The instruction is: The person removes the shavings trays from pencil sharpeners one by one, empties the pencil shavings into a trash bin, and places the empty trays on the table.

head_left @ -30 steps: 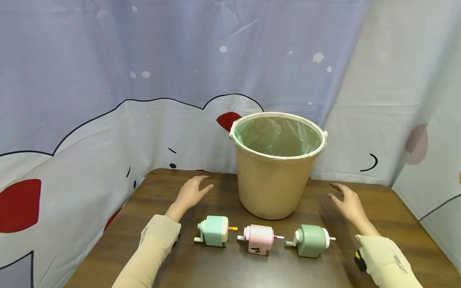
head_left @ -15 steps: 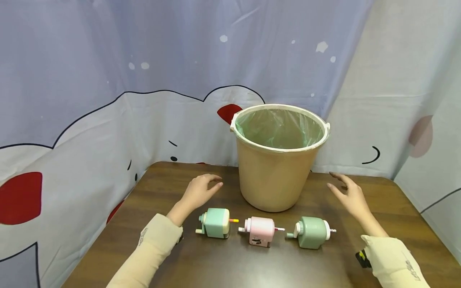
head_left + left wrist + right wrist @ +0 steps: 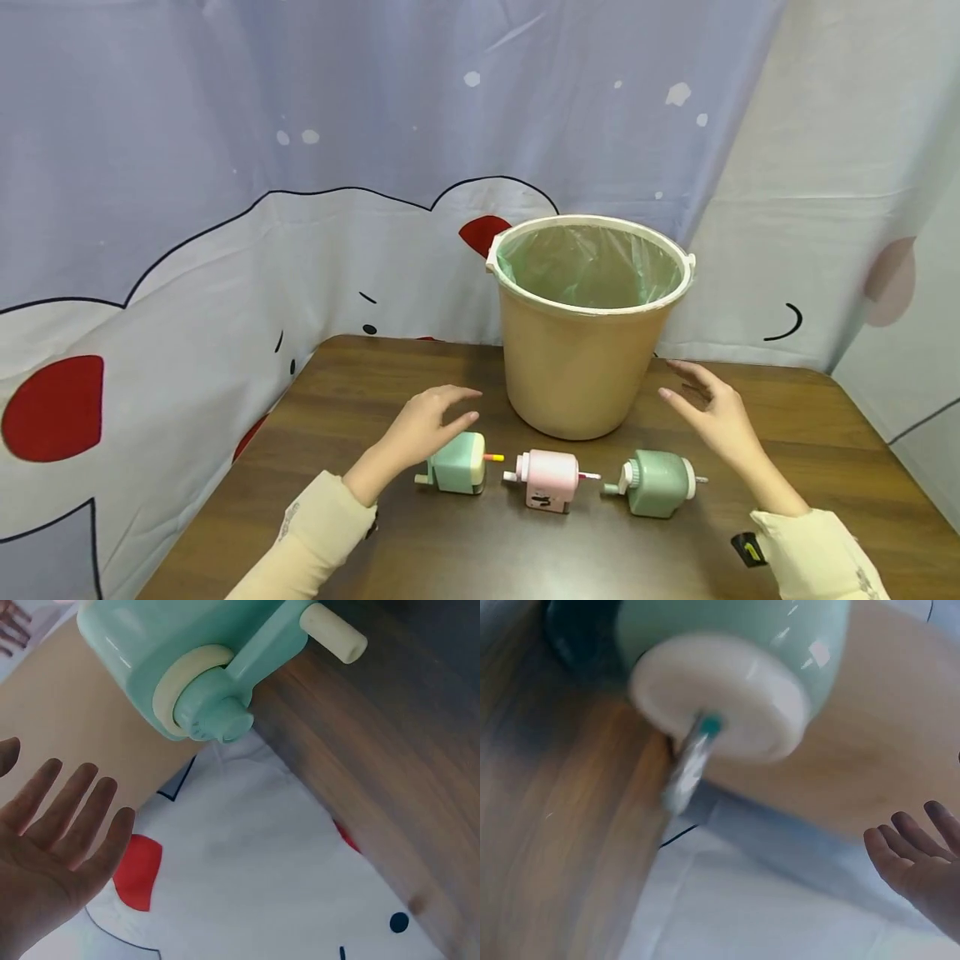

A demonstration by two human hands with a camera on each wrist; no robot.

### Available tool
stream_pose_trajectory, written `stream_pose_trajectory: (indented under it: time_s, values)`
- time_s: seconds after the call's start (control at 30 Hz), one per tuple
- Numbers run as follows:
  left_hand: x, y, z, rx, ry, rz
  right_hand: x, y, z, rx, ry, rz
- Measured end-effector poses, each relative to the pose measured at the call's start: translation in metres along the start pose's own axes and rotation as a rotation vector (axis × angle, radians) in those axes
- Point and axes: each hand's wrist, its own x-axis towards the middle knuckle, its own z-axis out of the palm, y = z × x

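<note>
Three crank pencil sharpeners stand in a row on the brown table (image 3: 420, 550): a mint one (image 3: 459, 463) (image 3: 187, 652) at left, a pink one (image 3: 550, 481) in the middle, a sage green one (image 3: 660, 483) (image 3: 735, 667) at right. My left hand (image 3: 431, 425) (image 3: 56, 825) hovers open just above and behind the mint sharpener, fingers straight, holding nothing. My right hand (image 3: 708, 408) (image 3: 922, 862) floats open behind the green sharpener, beside the bucket, and is empty too.
A tan bucket (image 3: 585, 367) lined with a green bag stands behind the sharpeners at the table's back. A cartoon-printed cloth (image 3: 187, 250) hangs close around the left, back and right sides. Bare tabletop lies in front of the sharpeners.
My left hand has drifted right and nearer, coming over the mint sharpener. My right hand has moved slightly left toward the green one. The view has shifted a little.
</note>
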Motion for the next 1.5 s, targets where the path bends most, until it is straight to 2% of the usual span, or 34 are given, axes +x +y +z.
stream_pose_trajectory:
  time_s: [0.17, 0.37, 0.63, 0.77, 0.93, 1.07, 1.33, 1.5]
  values:
    - [-0.005, 0.003, 0.006, 0.035, 0.018, 0.065, -0.007, -0.023, 0.010, 0.007, -0.002, -0.066]
    - [-0.014, 0.002, 0.010, 0.058, -0.017, 0.046, -0.017, -0.035, 0.023, 0.035, -0.018, -0.113]
    - [-0.014, 0.000, 0.016, 0.116, -0.076, 0.060, -0.027, -0.045, 0.036, 0.118, -0.095, -0.094]
    - [-0.015, -0.002, 0.019, 0.122, -0.107, 0.065, -0.032, -0.052, 0.045, 0.114, -0.119, -0.139]
    - [-0.017, -0.002, 0.021, 0.133, -0.115, 0.081, -0.038, -0.059, 0.056, 0.091, -0.156, -0.172]
    - [-0.018, -0.003, 0.023, 0.138, -0.129, 0.077, -0.044, -0.062, 0.064, 0.083, -0.179, -0.207]
    - [-0.024, -0.007, 0.031, 0.129, -0.241, 0.027, -0.060, -0.067, 0.081, 0.118, -0.268, -0.226]
    - [-0.026, -0.011, 0.030, 0.123, -0.248, 0.007, -0.061, -0.070, 0.093, 0.113, -0.287, -0.272]
